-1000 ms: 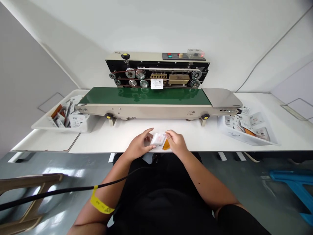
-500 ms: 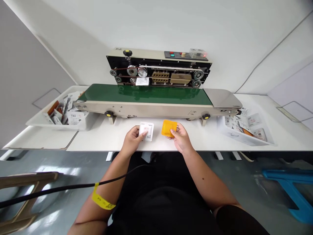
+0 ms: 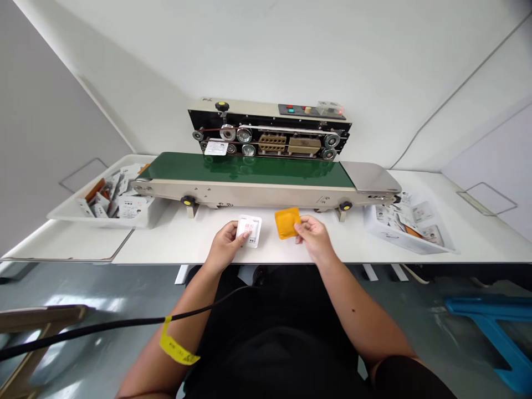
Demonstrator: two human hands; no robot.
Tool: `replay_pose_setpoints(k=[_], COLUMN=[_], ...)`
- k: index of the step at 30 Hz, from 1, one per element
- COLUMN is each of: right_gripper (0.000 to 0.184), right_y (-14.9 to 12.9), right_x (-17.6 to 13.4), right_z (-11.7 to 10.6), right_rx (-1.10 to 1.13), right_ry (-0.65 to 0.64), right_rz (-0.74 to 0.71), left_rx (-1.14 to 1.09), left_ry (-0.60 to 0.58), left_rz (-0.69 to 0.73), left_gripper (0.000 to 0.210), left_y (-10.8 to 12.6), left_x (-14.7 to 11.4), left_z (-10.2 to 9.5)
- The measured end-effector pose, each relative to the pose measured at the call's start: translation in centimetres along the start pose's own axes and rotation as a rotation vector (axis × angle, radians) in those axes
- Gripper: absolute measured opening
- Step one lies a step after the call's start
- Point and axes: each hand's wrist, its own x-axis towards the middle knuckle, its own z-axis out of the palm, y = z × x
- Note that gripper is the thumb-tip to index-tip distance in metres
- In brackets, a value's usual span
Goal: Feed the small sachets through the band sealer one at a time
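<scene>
Between thumb and fingers, my left hand [image 3: 226,244] holds a white printed sachet [image 3: 250,226] upright over the table's front part. My right hand [image 3: 315,235] pinches an orange sachet [image 3: 286,223] by its right edge, a short way right of the white one. Behind both hands stands a band sealing machine [image 3: 270,127] with a green conveyor belt [image 3: 249,170]. Another white sachet [image 3: 216,147] sits at the machine's left rollers, above the belt's back edge.
A white bin [image 3: 100,220] full of sachets stands at the belt's left end. Another bin [image 3: 407,243] with sachets is at the right end. A black cable [image 3: 124,323] with a yellow tag crosses my left forearm. A blue stool [image 3: 490,310] stands at lower right.
The white sachet on the machine has moved left along the rollers. My right hand has shifted slightly, now gripping the orange sachet nearer its edge. The camera view has tilted up a little.
</scene>
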Motion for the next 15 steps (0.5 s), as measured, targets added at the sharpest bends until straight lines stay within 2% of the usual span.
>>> replay_pose_setpoints(k=[3,6,8,11,15], right_gripper=[0.040,0.031,0.020,0.016,0.017], right_y=[-4.5,-9.3,-11.6,-13.2,-13.4], right_x=[4.3,10.7,14.8,18.9,20.8], right_z=[-4.4,-9.1,-11.4,-12.7,-12.4], right_rx=[-0.021,-0.027,-0.066,-0.100,-0.119], right_ry=[0.207,0.422,0.530,0.506,0.405], right_rz=[-0.131,-0.257,-0.176,0.029,0.121], left_rx=[0.001,0.013,0.011,0.012,0.033], left_ry=[-0.012,-0.019,-0.020,-0.010,-0.007], left_rz=[0.007,0.006,0.000,0.006,0.022], left_gripper=[0.046,0.044,0.043,0.043,0.043], left_y=[-0.1,-0.2,-0.1,0.1,0.2], left_x=[0.0,0.0,0.0,0.0,-0.1], left_z=[-0.2,-0.2,-0.2,-0.2,-0.1])
